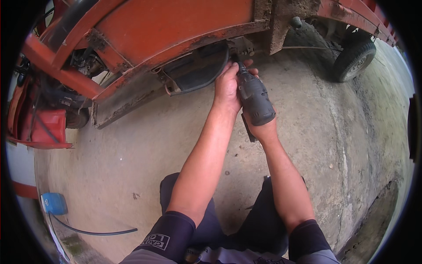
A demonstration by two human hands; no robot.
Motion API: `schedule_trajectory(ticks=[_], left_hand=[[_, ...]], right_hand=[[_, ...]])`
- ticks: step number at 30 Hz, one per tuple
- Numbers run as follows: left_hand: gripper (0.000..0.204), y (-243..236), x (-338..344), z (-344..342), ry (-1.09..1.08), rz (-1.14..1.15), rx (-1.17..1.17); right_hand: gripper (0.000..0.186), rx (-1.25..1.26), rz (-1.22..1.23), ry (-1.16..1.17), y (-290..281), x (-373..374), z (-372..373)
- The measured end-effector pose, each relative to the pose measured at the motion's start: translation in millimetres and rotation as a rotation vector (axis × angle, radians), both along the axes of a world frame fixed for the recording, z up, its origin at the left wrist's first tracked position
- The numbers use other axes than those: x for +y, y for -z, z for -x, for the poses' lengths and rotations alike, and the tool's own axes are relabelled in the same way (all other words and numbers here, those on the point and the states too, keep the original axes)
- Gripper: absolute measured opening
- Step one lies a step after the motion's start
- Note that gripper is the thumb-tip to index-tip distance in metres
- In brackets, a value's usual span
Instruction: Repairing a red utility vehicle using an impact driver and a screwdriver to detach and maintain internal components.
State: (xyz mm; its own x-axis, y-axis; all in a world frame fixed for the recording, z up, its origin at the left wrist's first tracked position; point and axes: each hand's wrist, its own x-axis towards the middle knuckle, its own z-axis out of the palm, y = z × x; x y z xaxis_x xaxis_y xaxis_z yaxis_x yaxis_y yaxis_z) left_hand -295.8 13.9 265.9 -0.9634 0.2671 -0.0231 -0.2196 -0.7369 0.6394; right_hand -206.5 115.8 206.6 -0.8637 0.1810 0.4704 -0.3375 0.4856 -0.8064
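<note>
A black cordless impact wrench (pixel 257 101) is in both my hands, its nose pointing up and away under the edge of a red vehicle body (pixel 176 26). My right hand (pixel 265 128) is closed round its grip, mostly hidden behind the motor housing. My left hand (pixel 227 90) is closed about the front end, thumb along the nose. The tool's tip meets dark metal parts near a small bracket (pixel 241 44); what it touches there is hidden. Just left of the tip hangs a black curved panel (pixel 198 70) with a worn edge.
A rusty metal beam (pixel 127 105) runs along the vehicle's lower left. A wheel (pixel 355 61) stands at the far right. Red body parts (pixel 44 127) are at the left. A blue container (pixel 54 203) and a dark hose (pixel 96 232) lie on the concrete floor (pixel 132 176).
</note>
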Motion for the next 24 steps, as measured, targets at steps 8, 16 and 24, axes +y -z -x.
schedule_trajectory(ticks=[8, 16, 24], left_hand=[[0.027, -0.8, -2.5, -3.3, 0.023, 0.002, 0.068], [0.035, 12.7, -1.0, 14.1, 0.043, -0.244, -0.018], [0.044, 36.7, 36.2, 25.7, 0.115, -0.767, 0.226]], right_hand=[[0.029, 0.018, 0.048, -0.060, 11.6, 8.0, 4.6], [0.031, -0.076, 0.188, -0.073, 2.2, -4.1, 0.9], [0.038, -0.066, 0.159, -0.078, 6.0, 25.3, 8.4]])
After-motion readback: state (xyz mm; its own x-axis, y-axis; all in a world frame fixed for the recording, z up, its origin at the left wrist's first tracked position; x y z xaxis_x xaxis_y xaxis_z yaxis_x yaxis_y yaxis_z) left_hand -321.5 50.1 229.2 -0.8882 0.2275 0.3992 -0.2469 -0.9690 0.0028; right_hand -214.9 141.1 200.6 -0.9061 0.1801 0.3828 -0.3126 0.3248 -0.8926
